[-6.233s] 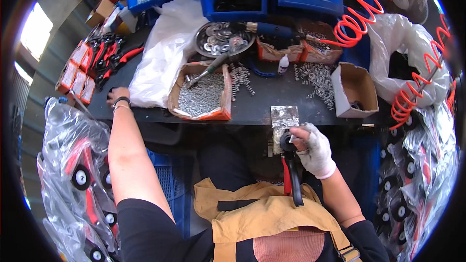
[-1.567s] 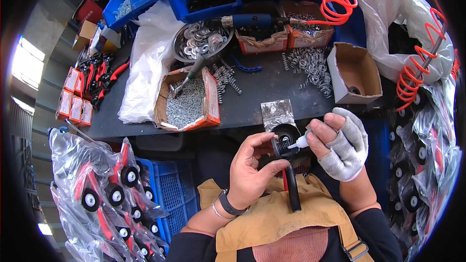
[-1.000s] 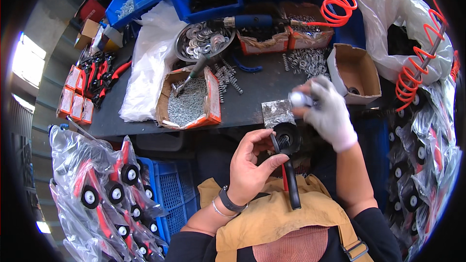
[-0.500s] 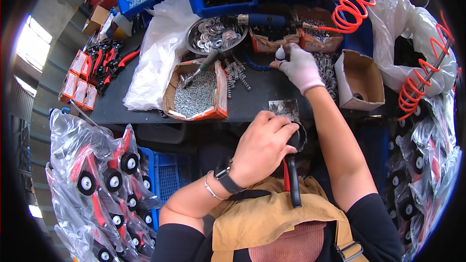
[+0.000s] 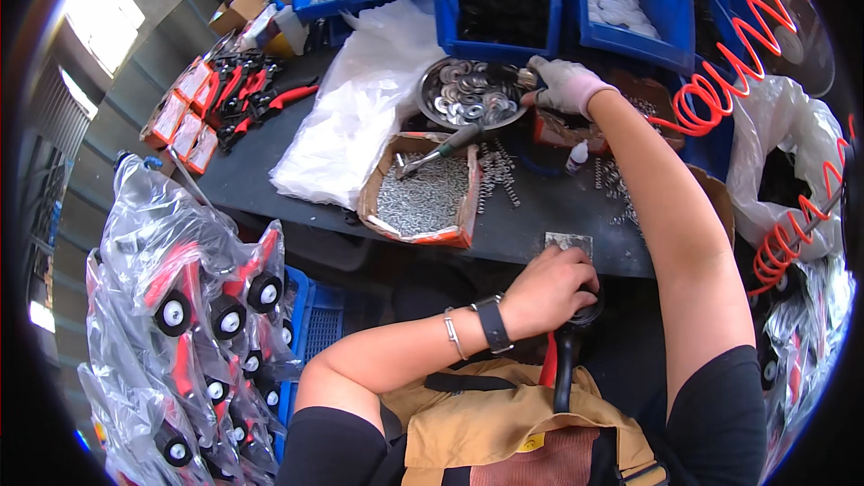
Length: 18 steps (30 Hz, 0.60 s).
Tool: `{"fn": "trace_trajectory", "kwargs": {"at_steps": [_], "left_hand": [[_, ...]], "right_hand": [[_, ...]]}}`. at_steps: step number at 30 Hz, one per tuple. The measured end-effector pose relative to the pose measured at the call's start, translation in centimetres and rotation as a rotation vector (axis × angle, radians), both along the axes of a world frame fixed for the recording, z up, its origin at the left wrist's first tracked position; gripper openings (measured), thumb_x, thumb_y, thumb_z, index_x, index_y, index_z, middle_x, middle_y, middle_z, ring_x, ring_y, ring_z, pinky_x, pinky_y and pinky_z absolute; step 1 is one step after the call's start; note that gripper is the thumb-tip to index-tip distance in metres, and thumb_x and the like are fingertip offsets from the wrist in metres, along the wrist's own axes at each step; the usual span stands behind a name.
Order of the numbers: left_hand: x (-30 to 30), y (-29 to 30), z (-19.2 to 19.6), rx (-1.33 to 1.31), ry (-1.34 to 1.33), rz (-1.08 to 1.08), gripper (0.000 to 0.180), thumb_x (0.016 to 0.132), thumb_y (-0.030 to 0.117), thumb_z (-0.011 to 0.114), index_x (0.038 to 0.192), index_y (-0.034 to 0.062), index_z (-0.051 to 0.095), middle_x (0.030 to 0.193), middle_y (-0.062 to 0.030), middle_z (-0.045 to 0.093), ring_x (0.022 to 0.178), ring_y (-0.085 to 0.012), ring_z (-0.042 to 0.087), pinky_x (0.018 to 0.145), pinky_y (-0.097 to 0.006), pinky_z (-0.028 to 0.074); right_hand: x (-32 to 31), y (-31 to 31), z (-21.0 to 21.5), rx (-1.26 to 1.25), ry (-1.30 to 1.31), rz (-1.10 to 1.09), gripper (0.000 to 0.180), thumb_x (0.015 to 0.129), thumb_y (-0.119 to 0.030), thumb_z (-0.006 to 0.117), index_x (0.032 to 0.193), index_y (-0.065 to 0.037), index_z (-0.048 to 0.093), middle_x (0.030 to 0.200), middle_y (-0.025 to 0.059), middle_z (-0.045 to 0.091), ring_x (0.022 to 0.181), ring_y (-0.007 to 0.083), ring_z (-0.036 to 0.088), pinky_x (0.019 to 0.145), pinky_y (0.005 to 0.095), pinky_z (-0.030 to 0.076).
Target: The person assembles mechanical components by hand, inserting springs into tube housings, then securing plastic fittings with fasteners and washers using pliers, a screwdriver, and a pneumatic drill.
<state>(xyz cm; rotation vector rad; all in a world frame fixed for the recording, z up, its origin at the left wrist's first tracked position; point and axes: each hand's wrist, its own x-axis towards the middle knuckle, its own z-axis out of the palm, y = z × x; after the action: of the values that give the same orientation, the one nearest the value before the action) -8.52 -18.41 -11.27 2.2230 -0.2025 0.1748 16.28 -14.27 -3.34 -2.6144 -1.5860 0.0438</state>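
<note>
1. Your gloved right hand [image 5: 560, 83] reaches far forward, its fingers curled at the rim of the round metal dish of silver washers [image 5: 468, 92].
2. Your bare left hand [image 5: 546, 290] is closed over the black-and-red handled tool [image 5: 564, 362] in your lap, below the dark bench [image 5: 261, 166] edge.
3. The cardboard box of small screws [image 5: 423, 204] sits between both hands.

Left hand [image 5: 551, 290]: bare, near, wrist bent, fingers curled shut in a downward grip, forearm crossing in from lower left. Right hand [image 5: 562, 85]: white-gloved, arm fully extended far, fingers pinched together.
</note>
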Motion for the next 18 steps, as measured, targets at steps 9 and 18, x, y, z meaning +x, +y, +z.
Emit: {"fn": "trace_trajectory", "kwargs": {"at_steps": [9, 18], "left_hand": [[-2.7, 1.4, -0.8, -0.136, -0.082, -0.07, 0.061, 0.07, 0.028, 0.077, 0.115, -0.0029, 0.049, 0.128, -0.0225, 0.046, 0.124, -0.0366, 0.041, 0.102, -0.038, 0.035], [-2.6, -0.6, -3.2, -0.198, -0.237, 0.084, 0.061, 0.064, 0.017, 0.082, 0.112, 0.0018, 0.047, 0.124, -0.0201, 0.049, 0.125, -0.0368, 0.041, 0.104, -0.042, 0.034]], "right_hand": [[-12.6, -9.4, 5.1, 0.213, -0.289, 0.212, 0.037, 0.075, -0.012, 0.065, 0.109, -0.008, 0.05, 0.088, 0.0165, 0.057, 0.083, 0.0333, 0.06, 0.069, 0.0405, 0.05], [-19.1, -23.9, 4.7, -0.094, 0.548, -0.24, 0.041, 0.066, -0.014, 0.071, 0.099, -0.005, 0.049, 0.069, 0.0189, 0.06, 0.07, 0.0408, 0.061, 0.062, 0.043, 0.049]]}}
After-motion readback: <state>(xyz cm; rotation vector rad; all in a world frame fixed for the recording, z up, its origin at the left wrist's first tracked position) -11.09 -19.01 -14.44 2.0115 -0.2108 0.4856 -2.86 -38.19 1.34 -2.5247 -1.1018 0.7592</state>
